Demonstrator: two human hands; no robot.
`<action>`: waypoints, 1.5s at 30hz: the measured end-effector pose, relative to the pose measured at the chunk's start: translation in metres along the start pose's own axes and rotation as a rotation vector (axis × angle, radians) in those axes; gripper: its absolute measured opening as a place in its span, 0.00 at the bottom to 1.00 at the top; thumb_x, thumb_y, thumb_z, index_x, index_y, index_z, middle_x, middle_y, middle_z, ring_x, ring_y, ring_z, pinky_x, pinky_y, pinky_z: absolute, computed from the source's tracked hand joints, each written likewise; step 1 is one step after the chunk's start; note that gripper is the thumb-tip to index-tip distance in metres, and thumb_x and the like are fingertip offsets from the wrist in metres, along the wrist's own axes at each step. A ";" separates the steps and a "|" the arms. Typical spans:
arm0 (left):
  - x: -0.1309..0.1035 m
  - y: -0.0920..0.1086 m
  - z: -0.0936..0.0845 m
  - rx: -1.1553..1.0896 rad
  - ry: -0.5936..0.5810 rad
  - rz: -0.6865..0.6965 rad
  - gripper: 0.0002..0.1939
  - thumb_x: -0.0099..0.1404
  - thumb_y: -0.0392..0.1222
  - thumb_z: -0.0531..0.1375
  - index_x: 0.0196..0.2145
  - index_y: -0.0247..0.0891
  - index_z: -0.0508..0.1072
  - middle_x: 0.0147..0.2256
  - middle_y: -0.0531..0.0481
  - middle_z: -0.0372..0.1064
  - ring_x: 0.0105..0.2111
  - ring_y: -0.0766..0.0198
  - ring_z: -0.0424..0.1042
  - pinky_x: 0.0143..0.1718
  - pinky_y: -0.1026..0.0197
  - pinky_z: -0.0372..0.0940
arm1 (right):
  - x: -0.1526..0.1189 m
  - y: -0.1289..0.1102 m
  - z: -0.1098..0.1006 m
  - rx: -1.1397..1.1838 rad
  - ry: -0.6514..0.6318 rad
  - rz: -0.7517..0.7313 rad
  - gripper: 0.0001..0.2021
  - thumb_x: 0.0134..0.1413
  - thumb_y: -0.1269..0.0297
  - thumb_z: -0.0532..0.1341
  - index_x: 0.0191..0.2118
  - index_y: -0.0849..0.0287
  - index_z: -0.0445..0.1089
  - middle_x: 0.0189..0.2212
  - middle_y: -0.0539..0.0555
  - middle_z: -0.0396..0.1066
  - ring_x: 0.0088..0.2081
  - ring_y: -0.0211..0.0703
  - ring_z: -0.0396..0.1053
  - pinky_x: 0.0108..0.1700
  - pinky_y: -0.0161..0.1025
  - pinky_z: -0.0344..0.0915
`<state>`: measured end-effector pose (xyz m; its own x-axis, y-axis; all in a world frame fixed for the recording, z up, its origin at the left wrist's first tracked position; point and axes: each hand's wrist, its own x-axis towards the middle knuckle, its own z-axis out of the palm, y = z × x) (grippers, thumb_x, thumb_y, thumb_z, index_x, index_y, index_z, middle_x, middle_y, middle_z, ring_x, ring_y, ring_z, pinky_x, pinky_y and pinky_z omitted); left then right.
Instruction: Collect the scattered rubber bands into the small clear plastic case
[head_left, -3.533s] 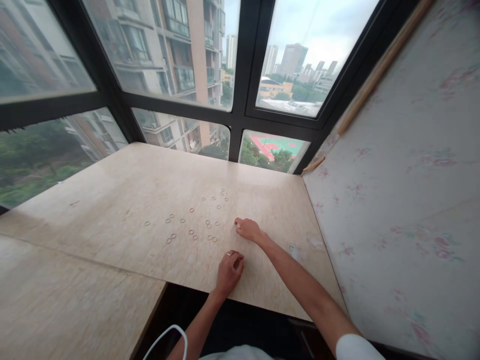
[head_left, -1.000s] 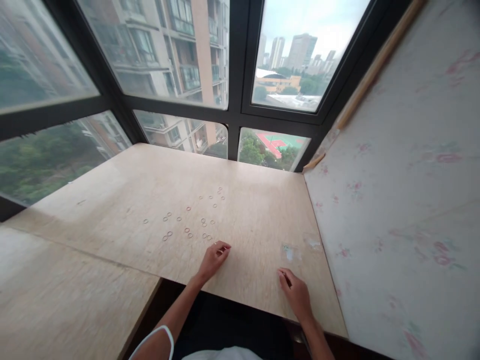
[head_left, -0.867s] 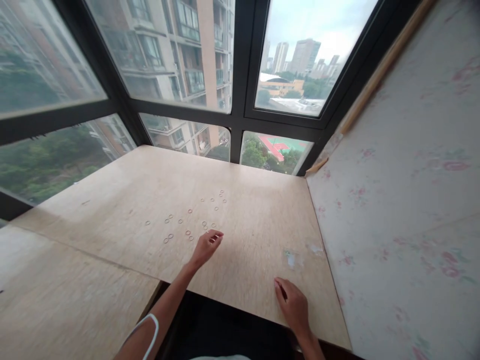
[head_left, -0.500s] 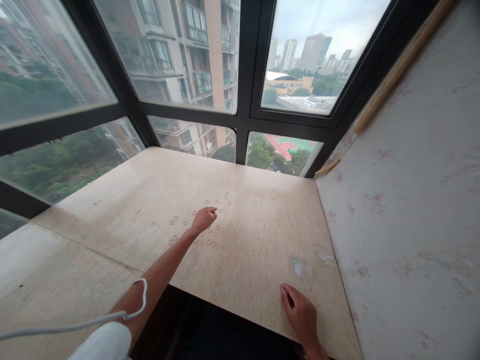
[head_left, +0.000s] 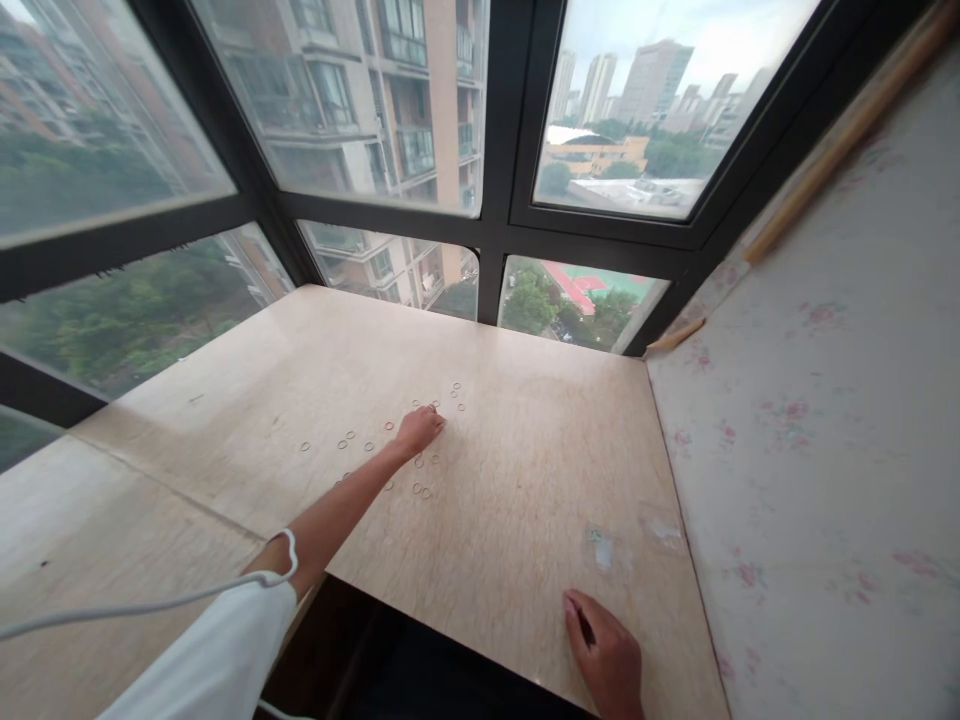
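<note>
Several small thin rings [head_left: 388, 426] lie scattered across the middle of the pale stone-patterned tabletop [head_left: 555, 430]. My left hand [head_left: 420, 430] reaches in among them, closed, its fingertips pressed down on the surface where one ring lay. That ring is now covered by the fingers. Other rings, such as one thin ring [head_left: 461, 407], sit just beyond and to the right of the hand. Close to the front edge rests my right hand [head_left: 606, 645], curled with thumb against fingers; whatever it may hold is hidden.
Clear plastic packets [head_left: 600, 548] lie on the right side, by the floral-papered wall [head_left: 825, 480]. Dark-framed windows [head_left: 495, 240] border the far side. A white cable [head_left: 150, 607] crosses my left forearm. A dark gap [head_left: 405, 660] opens below the front edge.
My left hand has moved slightly right and forward, and its fingertips have come down over a ring. The right hand keeps its curled pose. The view has shifted a little.
</note>
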<state>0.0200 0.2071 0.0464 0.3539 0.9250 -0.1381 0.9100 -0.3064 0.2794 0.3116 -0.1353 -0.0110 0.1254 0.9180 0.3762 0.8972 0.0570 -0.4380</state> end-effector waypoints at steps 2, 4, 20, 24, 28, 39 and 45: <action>0.002 0.001 0.001 0.016 0.007 0.042 0.15 0.66 0.41 0.52 0.30 0.35 0.76 0.41 0.40 0.71 0.43 0.56 0.69 0.43 0.59 0.62 | 0.001 -0.001 0.000 0.000 0.009 0.005 0.20 0.63 0.56 0.51 0.35 0.61 0.77 0.32 0.58 0.79 0.31 0.44 0.77 0.34 0.35 0.70; 0.004 0.001 0.003 0.013 0.021 0.073 0.14 0.66 0.39 0.51 0.30 0.33 0.75 0.41 0.39 0.70 0.43 0.56 0.69 0.44 0.59 0.62 | 0.003 -0.002 0.000 -0.009 0.016 0.016 0.20 0.64 0.56 0.51 0.35 0.61 0.77 0.31 0.58 0.79 0.30 0.44 0.77 0.33 0.35 0.70; -0.031 0.065 0.005 -0.519 0.164 0.058 0.21 0.67 0.50 0.46 0.40 0.33 0.73 0.27 0.48 0.72 0.26 0.66 0.70 0.26 0.66 0.64 | 0.011 -0.012 -0.006 0.036 -0.068 0.161 0.20 0.64 0.57 0.49 0.36 0.59 0.77 0.31 0.58 0.78 0.30 0.44 0.76 0.33 0.36 0.68; -0.046 0.111 0.019 -0.880 0.105 0.090 0.20 0.64 0.53 0.52 0.36 0.33 0.73 0.25 0.49 0.71 0.23 0.68 0.68 0.23 0.67 0.62 | 0.014 -0.017 -0.010 0.075 -0.071 0.186 0.17 0.62 0.62 0.50 0.36 0.59 0.76 0.30 0.56 0.78 0.30 0.44 0.75 0.34 0.36 0.67; -0.059 0.157 0.036 -1.043 -0.009 0.159 0.18 0.62 0.52 0.55 0.34 0.34 0.73 0.29 0.48 0.73 0.23 0.68 0.69 0.23 0.67 0.61 | 0.015 -0.019 -0.012 0.109 -0.062 0.209 0.15 0.61 0.64 0.51 0.36 0.59 0.75 0.30 0.55 0.78 0.30 0.43 0.74 0.35 0.35 0.65; -0.079 0.234 0.079 -0.660 -0.067 0.447 0.11 0.65 0.40 0.55 0.34 0.38 0.77 0.33 0.47 0.73 0.28 0.66 0.69 0.36 0.61 0.65 | 0.015 -0.018 -0.015 0.158 -0.069 0.229 0.13 0.58 0.66 0.53 0.37 0.57 0.76 0.30 0.53 0.77 0.31 0.42 0.74 0.36 0.34 0.64; -0.079 0.243 0.094 -0.591 -0.091 0.490 0.11 0.65 0.38 0.55 0.36 0.39 0.78 0.36 0.46 0.72 0.34 0.63 0.70 0.40 0.59 0.64 | 0.014 -0.017 -0.015 0.173 -0.068 0.231 0.13 0.58 0.66 0.53 0.37 0.57 0.76 0.30 0.53 0.78 0.32 0.42 0.74 0.36 0.34 0.63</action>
<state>0.2338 0.0388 0.0360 0.7260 0.6849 0.0617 0.3877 -0.4818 0.7858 0.3047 -0.1292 0.0136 0.2840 0.9384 0.1970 0.7618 -0.0961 -0.6406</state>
